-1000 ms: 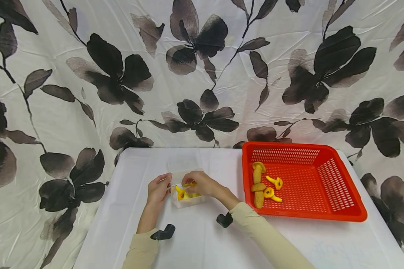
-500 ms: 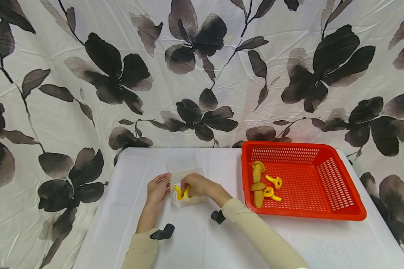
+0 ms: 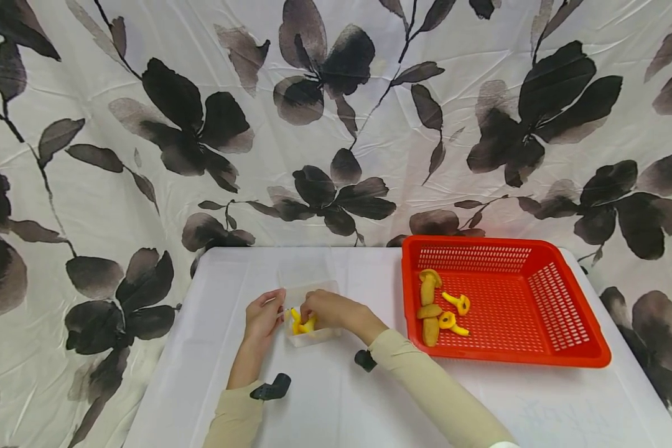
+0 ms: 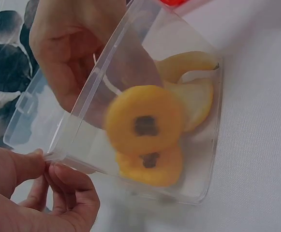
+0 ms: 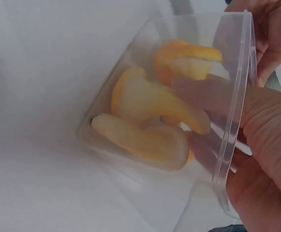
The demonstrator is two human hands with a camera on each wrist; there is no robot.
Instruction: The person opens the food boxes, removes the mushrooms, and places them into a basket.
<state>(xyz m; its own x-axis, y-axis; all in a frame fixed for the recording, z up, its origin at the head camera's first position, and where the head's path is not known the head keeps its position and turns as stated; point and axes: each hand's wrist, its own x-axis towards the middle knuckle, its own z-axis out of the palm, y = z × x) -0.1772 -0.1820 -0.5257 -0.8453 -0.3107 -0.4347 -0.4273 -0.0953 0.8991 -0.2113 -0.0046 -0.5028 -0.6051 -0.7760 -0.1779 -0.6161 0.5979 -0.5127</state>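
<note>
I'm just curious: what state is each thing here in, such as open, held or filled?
Clear box: open, partly filled
Box lid: swung back
Boxed yellow mushrooms: lying loosely together
Red basket: uncovered, partly filled
Brown mushrooms: lying in the basket
Other yellow mushrooms: also lying in the basket
Left hand: pinching the box's edge
Right hand: fingers inside the box, grip unclear
Floral cloth: hanging, lightly creased
</note>
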